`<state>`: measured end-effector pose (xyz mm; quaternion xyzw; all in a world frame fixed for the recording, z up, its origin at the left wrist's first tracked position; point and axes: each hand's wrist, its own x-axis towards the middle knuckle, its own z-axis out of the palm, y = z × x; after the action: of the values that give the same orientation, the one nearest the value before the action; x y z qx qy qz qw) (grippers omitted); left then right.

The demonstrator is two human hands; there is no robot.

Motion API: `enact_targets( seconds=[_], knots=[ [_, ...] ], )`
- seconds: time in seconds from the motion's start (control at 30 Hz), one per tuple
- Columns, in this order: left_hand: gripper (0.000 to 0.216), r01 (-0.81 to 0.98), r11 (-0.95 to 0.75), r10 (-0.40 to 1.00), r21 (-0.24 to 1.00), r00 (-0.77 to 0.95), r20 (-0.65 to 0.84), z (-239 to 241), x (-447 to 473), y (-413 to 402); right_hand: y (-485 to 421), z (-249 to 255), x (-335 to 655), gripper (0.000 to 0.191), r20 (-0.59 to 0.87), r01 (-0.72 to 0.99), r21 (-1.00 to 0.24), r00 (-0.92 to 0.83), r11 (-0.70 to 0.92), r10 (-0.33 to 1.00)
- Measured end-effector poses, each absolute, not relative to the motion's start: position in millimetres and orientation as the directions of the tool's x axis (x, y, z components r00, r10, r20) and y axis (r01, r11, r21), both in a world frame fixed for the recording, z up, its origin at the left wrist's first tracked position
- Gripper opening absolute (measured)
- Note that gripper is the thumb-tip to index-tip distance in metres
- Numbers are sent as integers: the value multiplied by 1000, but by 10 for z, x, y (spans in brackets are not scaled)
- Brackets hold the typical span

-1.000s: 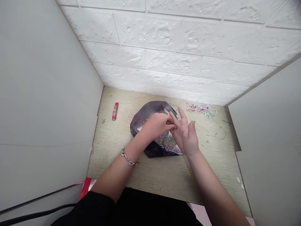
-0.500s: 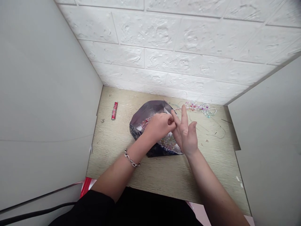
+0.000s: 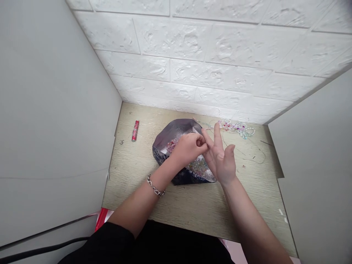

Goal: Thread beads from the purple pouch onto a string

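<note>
My left hand (image 3: 188, 148), with a chain bracelet at its wrist, hovers over a foil-lined pouch (image 3: 176, 127). Its thumb and index finger are pinched at the fingers of my right hand (image 3: 224, 159); whatever lies in the pinch is too small to make out. The right hand is palm up, thumb and fingers spread, at the right side of the pouch. Inside the pouch lie pink-red beads (image 3: 171, 146) and a pile of pale greenish and yellowish beads (image 3: 198, 167). My left hand and forearm cover part of the pouch.
Strung beads (image 3: 238, 127) in pink, purple and light blue lie near the white brick-patterned wall (image 3: 187, 73), with loose thread beside them. A red cylinder (image 3: 135, 131) rests at the left of the wooden tabletop (image 3: 132, 183). Grey panels (image 3: 55, 110) border both sides.
My right thumb has swung slightly outward, away from the palm. Both hands stay together over the pouch, and the whole view has shifted a little.
</note>
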<state>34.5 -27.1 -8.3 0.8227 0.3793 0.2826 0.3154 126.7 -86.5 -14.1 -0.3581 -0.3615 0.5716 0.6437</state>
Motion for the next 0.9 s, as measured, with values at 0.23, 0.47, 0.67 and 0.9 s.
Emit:
enact_targets(
  seconds=[0.23, 0.47, 0.67, 0.9],
  knots=[
    [13, 464, -507, 807, 727, 552, 210, -81, 347, -273, -861, -143, 1295, 76, 48, -457, -887, 51, 66, 998],
    [17, 482, -501, 813, 718, 546, 201, -72, 339, -263, -851, -168, 1307, 73, 35, -486, -874, 7, 34, 999],
    [14, 474, -487, 797, 734, 586, 150, -64, 293, -230, -859, -179, 1315, 72, -12, -512, -859, -43, -32, 999],
    [13, 494, -492, 788, 717, 603, 126, -69, 265, -205, -861, -183, 1264, 71, -8, -522, -852, -55, -36, 998]
  ],
)
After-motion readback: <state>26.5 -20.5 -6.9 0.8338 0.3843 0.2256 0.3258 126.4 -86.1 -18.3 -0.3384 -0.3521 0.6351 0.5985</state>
